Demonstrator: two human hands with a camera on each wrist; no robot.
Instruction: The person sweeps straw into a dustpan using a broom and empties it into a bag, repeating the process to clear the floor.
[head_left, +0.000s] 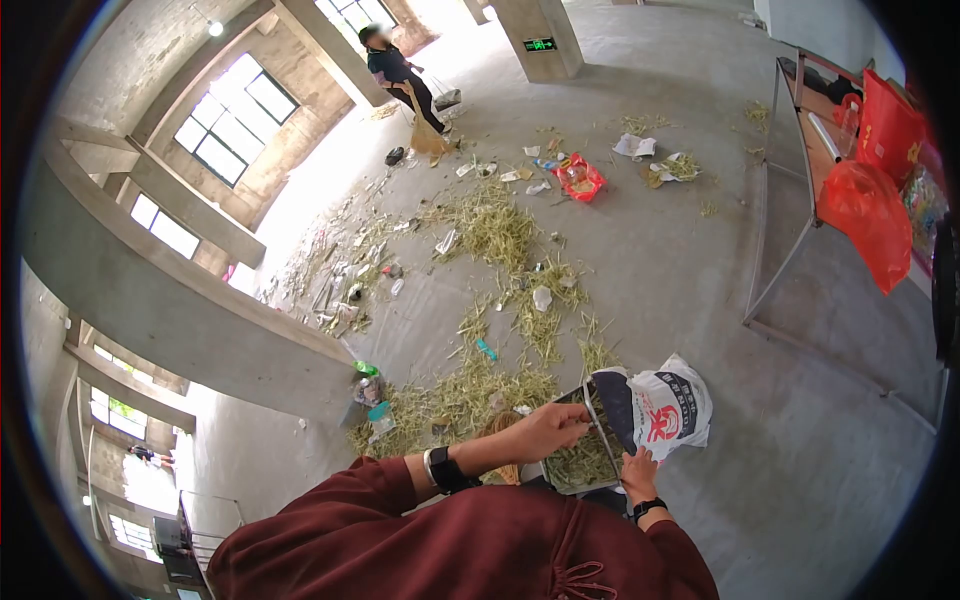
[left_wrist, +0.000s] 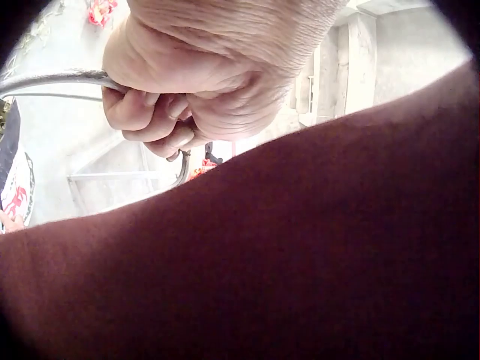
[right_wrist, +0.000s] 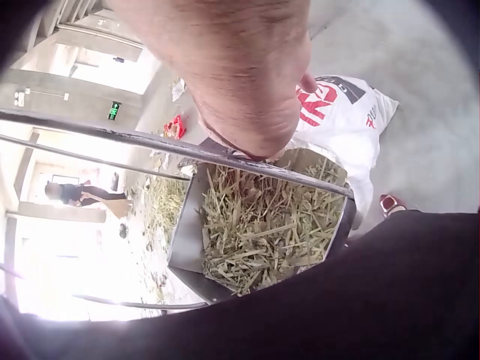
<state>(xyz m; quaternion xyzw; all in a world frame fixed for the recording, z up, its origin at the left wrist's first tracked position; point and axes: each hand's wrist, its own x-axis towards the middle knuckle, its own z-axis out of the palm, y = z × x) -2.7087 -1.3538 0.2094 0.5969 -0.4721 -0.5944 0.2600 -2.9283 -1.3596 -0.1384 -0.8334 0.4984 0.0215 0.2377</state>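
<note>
Holding a dustpan point(right_wrist: 193, 234) of straw point(right_wrist: 262, 232) beside a white bag point(head_left: 680, 405) — left hand point(head_left: 550, 433) curled round the metal handle point(left_wrist: 52, 80), right hand point(head_left: 638, 474) pinching the bag's edge — keeping the dustpan level should limit spills.

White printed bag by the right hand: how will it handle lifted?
Probably floppy: the bag shows creases and folds. Likely apt to sag, given its uneven outline. Possibly light, since its wall looks thin, though its contents don't show.
</note>
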